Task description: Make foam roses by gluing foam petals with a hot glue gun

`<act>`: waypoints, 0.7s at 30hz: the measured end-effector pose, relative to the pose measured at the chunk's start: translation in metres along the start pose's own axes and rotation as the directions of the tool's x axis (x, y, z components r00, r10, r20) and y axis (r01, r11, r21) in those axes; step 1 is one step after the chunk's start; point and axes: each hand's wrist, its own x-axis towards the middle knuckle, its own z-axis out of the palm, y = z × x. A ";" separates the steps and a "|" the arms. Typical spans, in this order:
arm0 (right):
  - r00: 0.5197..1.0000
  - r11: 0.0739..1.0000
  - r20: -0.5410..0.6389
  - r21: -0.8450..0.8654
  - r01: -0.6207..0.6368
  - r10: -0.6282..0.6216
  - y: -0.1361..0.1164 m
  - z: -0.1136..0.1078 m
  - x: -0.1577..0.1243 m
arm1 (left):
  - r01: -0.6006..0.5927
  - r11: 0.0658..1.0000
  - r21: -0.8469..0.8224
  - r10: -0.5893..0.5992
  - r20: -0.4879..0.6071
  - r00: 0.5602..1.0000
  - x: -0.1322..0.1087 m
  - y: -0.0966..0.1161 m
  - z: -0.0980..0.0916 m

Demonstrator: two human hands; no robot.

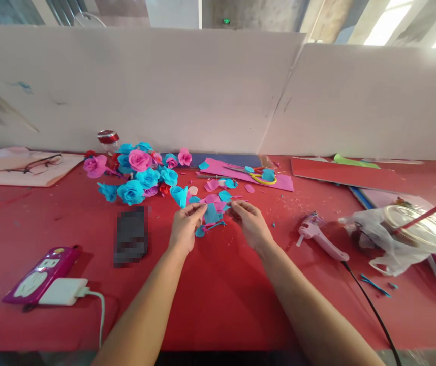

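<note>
A blue paper petal [212, 213] is stretched between my two hands, above a pile of loose blue and pink paper petals [211, 199]. My left hand [184, 223] pinches its left side between thumb and fingers. At the right edge my right hand [251, 223] is also closed in a pinch; its fingertips partly hide the paper there. Just beyond my left hand stands a blue paper cone [179, 195]. Finished blue paper roses [132, 190] and pink paper roses [141, 160] are bunched to the left of the petals.
Scissors [258, 177] lie on pink paper behind the petals. A pink glue gun [322, 239] with a black cord rests at right, beside a bagged cup [412, 231]. At left are a blurred dark object [130, 236] and a purple power strip [42, 274]. A white partition [145, 86] closes the back.
</note>
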 end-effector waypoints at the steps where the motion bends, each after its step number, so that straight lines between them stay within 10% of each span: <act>1: 0.999 1.000 -0.022 0.016 -0.023 0.023 0.000 0.001 -0.001 | 0.002 1.000 -0.018 -0.002 -0.018 1.000 0.000 -0.001 0.001; 15: 0.985 0.998 0.169 0.039 -0.051 0.043 0.008 0.014 -0.011 | 0.020 0.999 -0.045 -0.021 -0.018 1.000 -0.004 -0.001 0.003; 21: 0.980 0.926 0.199 -0.373 0.063 0.014 0.014 -0.004 0.003 | -0.021 0.996 0.084 0.035 -0.168 0.985 0.000 0.003 -0.003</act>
